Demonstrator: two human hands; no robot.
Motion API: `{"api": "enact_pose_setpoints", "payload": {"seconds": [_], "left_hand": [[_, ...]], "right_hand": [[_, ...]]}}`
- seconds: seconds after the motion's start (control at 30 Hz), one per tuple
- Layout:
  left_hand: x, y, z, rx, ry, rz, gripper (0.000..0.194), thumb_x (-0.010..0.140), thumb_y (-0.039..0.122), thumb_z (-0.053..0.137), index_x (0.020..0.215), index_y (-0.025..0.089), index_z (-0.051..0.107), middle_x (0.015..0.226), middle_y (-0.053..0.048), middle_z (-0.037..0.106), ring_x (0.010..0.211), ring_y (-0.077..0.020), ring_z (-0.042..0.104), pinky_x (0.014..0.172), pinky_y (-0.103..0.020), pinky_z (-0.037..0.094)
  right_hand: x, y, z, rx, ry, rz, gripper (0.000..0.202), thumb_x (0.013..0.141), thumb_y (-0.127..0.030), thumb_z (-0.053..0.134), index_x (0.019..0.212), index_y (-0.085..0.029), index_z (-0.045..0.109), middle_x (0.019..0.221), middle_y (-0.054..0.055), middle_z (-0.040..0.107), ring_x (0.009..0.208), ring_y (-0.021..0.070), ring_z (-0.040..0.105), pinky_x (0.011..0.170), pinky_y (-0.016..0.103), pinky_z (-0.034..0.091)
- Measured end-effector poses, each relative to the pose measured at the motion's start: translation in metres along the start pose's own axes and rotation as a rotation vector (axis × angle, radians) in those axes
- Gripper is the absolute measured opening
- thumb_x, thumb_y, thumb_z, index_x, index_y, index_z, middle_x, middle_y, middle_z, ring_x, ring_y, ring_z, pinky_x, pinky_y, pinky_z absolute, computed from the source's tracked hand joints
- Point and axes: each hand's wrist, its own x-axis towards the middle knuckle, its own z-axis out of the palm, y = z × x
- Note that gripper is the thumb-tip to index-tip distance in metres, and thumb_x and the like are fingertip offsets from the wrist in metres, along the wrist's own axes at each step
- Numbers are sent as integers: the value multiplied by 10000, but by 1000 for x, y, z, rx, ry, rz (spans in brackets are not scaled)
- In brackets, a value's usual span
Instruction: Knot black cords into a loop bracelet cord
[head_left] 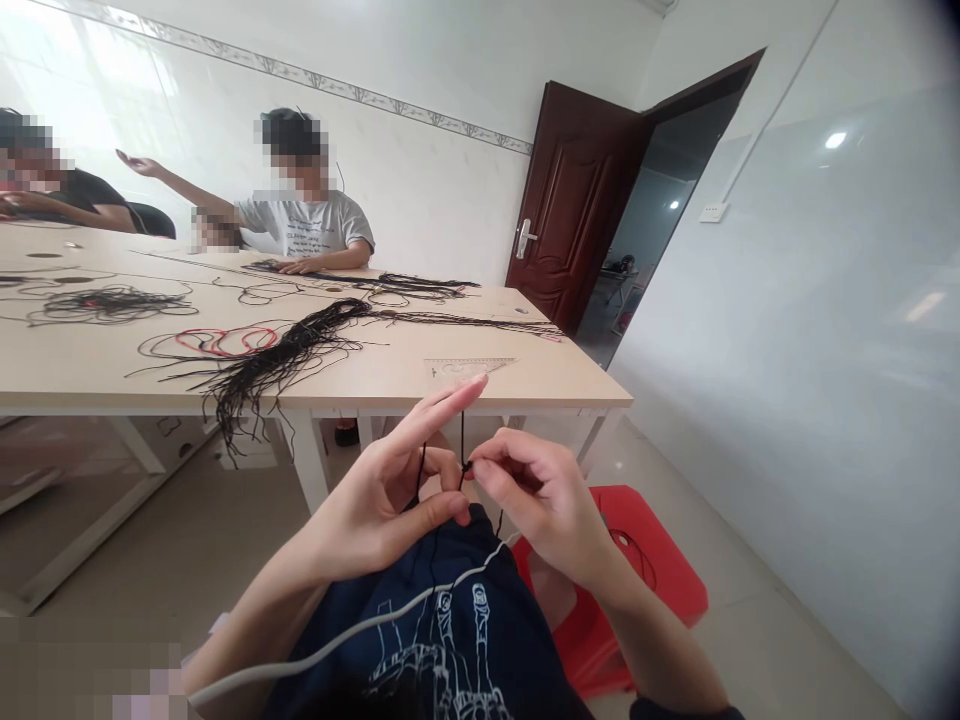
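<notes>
A thin black cord (463, 432) is stretched between my two hands above my lap. My left hand (401, 490) has its index finger held out straight with the cord running down from it, while the thumb and the other fingers bend in around the strand. With thumb and fingertips, my right hand (536, 490) pinches the cord at a small dark knot (466, 467). Loose black strands hang below both hands, in front of my dark shirt (480, 610).
On the table (360, 375) lie a bundle of black cords (300, 345), a red cord (225, 342) and a clear set square (469, 370). A red stool (652, 570) stands at my right. A white cable (337, 635) crosses my body. Two people sit across the table.
</notes>
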Motion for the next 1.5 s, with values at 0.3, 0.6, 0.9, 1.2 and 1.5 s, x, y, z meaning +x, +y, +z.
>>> {"api": "enact_pose_setpoints", "payload": {"seconds": [0.3,0.6,0.9,1.2,1.5], "left_hand": [[1,-3,10,-128,296,38,279,800,168,602,1044,276,519,1113,-28,540,696,-83,616,592,-184,504],[-2,-2,22,-127,332,-15,105,774,160,629,716,187,545,828,11,519,654,-70,520,568,-178,472],[-3,4,26,122,441,73,135,780,144,618,838,244,687,857,-5,623,795,-127,578,667,-216,499],[-3,-2,25,-54,430,51,176,759,127,641,824,271,720,886,12,654,843,-114,608,695,-171,521],[-2,-1,28,-413,410,-124,146,694,133,707,794,238,730,890,32,681,833,-69,624,718,-72,499]], "right_hand": [[-2,-5,-4,-136,110,-105,140,858,-166,477,791,-181,599,714,0,568,592,93,503,510,204,397],[-3,-5,1,-256,127,-165,139,867,-178,464,821,-182,595,714,8,551,559,94,462,485,218,380],[-2,-8,-2,-163,58,-121,152,886,-157,439,823,-181,576,693,-16,529,561,77,454,490,196,359],[-1,-12,-1,-84,40,-132,177,885,-144,433,830,-179,598,679,-22,547,573,71,481,508,170,384],[-2,-10,-2,-71,71,-146,117,850,-125,491,799,-167,588,651,-42,528,543,46,445,492,136,367]]}}
